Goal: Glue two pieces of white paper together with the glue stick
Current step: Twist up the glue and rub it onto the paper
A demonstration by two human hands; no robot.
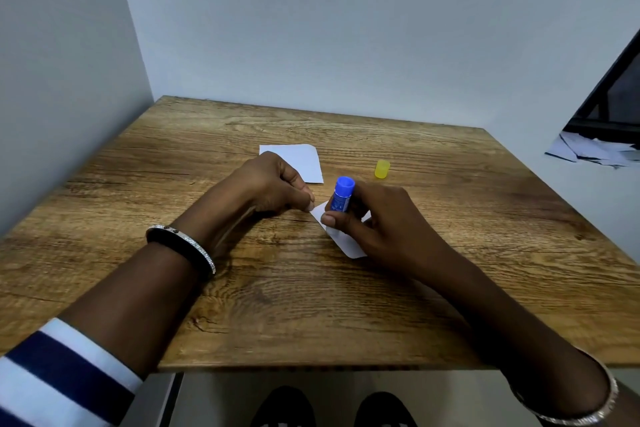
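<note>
At a wooden table point(346, 305), a person's right hand point(374, 215) grips the blue glue stick point(342, 198) upright on a small white paper point(349, 243), while the left hand point(273, 187) pinches that paper's corner. A second white sheet point(304, 159) lies just beyond; the yellow cap point(382, 169) stands apart.

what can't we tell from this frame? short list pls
Head view only:
- Glue stick tip: hidden by the right hand, so contact with the near paper cannot be told.
- Near paper's middle: covered by that hand; any glue on it is not visible.
- Far paper: its near-left corner is behind the left hand.
- Stick's label: too small to read.
- Papers at right: cut off by the frame edge.
</note>
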